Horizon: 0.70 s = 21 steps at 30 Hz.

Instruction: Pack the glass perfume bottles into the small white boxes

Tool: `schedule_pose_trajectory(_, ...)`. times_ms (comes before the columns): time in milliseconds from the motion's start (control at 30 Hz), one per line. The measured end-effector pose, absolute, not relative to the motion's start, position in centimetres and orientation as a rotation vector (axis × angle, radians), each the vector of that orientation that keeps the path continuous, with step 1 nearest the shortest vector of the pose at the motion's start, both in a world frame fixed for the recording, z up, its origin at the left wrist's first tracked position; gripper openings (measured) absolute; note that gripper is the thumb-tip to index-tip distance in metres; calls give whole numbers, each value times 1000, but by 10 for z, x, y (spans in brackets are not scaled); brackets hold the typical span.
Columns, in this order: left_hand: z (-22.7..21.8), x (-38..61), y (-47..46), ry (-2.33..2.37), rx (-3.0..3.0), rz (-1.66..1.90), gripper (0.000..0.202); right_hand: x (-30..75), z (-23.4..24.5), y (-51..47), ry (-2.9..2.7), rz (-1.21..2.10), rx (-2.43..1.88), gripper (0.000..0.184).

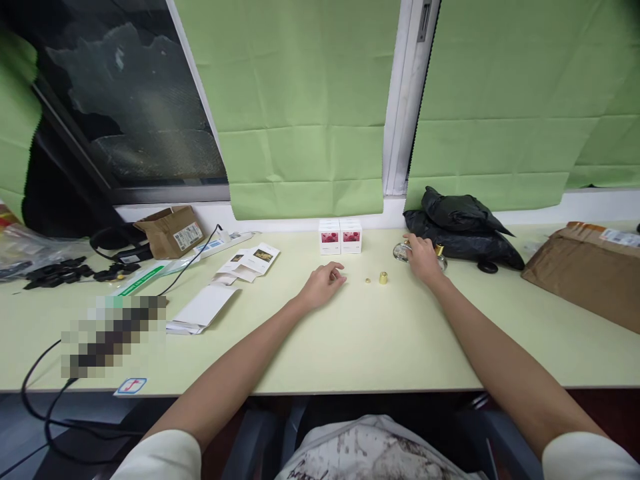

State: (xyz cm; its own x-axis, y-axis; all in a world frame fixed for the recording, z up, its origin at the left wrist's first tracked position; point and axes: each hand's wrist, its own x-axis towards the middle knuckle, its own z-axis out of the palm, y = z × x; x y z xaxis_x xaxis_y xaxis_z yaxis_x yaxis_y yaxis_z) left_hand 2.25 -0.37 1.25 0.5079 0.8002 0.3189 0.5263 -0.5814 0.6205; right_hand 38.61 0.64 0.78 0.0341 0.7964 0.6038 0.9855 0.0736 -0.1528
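Observation:
My right hand point(423, 258) is at the back right, its fingers closed around a small clear glass bottle point(401, 252) that looks like a perfume bottle. Just right of that hand, partly hidden by it, stands another glass bottle point(441, 261) with a gold-coloured neck. My left hand point(323, 284) rests on the table with fingers loosely bent and holds nothing. Between the hands are a gold cap point(383, 278) and a smaller gold ring-like piece point(368, 281). Behind them, two white boxes point(330, 241) with pink-red pictures stand side by side.
Flattened white cartons point(205, 308) lie left of my left hand. Black plastic bags point(463, 233) and a brown cardboard box point(587, 270) occupy the right. An open small carton point(173, 231), cables and black parts point(60, 272) are at the left. Green blinds hang behind the table point(360, 353).

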Motion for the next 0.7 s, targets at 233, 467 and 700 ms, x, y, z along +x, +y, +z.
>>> schedule_pose_trajectory(233,13,22,-4,1078,2323,824,34,384,8,5,-1787,-439,-1768,46)
schedule_pose_trajectory(467,15,22,-4,1078,2336,815,33,371,22,-7,-1696,-489,-1758,44)
schedule_pose_trajectory(700,14,20,-3,1066,2352,809,33,326,43,-33,-2143,26,-1396,43)
